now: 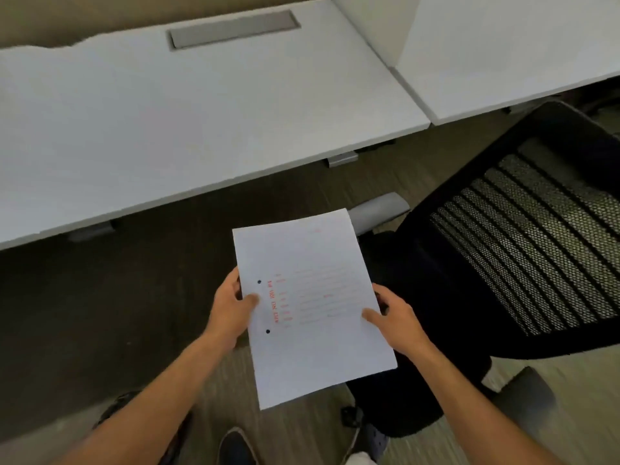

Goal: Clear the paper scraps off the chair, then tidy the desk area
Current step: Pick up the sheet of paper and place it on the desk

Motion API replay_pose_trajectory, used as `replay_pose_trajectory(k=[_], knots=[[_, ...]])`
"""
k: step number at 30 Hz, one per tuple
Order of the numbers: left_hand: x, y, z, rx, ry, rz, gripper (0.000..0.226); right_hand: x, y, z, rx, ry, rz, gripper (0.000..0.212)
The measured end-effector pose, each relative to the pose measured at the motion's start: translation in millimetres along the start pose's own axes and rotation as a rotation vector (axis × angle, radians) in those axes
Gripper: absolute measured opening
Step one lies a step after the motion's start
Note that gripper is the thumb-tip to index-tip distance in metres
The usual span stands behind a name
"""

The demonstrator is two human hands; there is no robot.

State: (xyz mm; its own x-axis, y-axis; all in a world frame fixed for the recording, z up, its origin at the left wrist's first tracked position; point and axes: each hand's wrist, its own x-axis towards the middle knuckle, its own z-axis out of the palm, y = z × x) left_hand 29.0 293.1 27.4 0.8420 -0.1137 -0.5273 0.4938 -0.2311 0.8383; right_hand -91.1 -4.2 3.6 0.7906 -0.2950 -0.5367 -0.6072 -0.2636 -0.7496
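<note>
A white sheet of paper (312, 307) with faint red print and two black dots is held in the air in front of me, above the floor. My left hand (231, 307) pinches its left edge, thumb on top. My right hand (392, 313) grips its right edge, thumb on top too. The black office chair (503, 250) with a mesh back stands to the right, turned away from the white desk (188, 105); its dark seat lies just right of the paper. I see no scraps on the visible part of the seat.
A grey cable hatch (235, 28) is set into the desk's far side. A second white desk (510, 58) adjoins at the right, behind a white divider. A grey desk foot (379, 209) lies on the dark carpet. My shoes (235, 444) show at the bottom.
</note>
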Motion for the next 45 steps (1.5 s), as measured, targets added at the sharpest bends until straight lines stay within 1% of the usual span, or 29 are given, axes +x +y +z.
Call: replay_pose_trajectory(k=[2,6,10,13,16,19,25,29,33,39,45], knots=[[-19,43,-45,-0.003,-0.003,0.042,0.066,-23,-57,12,0.0,0.001,-0.06,0.051],[-54,124,-124,-0.016,-0.015,0.145,0.054,-63,-162,31,0.011,0.011,-0.169,0.052],[-80,191,-189,-0.057,-0.005,0.212,0.051,-95,-249,51,0.032,-0.014,-0.266,0.055],[-98,234,-227,-0.111,0.023,0.262,0.054,-110,-301,65,0.109,-0.071,-0.311,0.052],[-109,261,-259,-0.156,0.043,0.309,0.046,-118,-336,79,0.237,-0.093,-0.308,0.041],[-108,279,-284,-0.199,0.035,0.332,0.042,-119,-368,92,0.293,-0.122,-0.314,0.037],[-82,316,-314,-0.25,0.122,0.342,0.038,-92,-433,105,0.287,-0.131,-0.365,0.042],[-49,347,-324,-0.207,0.199,0.383,0.032,-58,-477,100,0.271,-0.138,-0.404,0.041],[-18,384,-324,-0.202,0.237,0.402,0.027,-20,-519,89,0.258,-0.146,-0.432,0.038],[30,432,-319,-0.275,0.286,0.379,0.029,32,-578,71,0.258,-0.161,-0.5,0.035],[71,465,-328,-0.278,0.327,0.359,0.029,75,-621,70,0.266,-0.201,-0.5,0.034]])
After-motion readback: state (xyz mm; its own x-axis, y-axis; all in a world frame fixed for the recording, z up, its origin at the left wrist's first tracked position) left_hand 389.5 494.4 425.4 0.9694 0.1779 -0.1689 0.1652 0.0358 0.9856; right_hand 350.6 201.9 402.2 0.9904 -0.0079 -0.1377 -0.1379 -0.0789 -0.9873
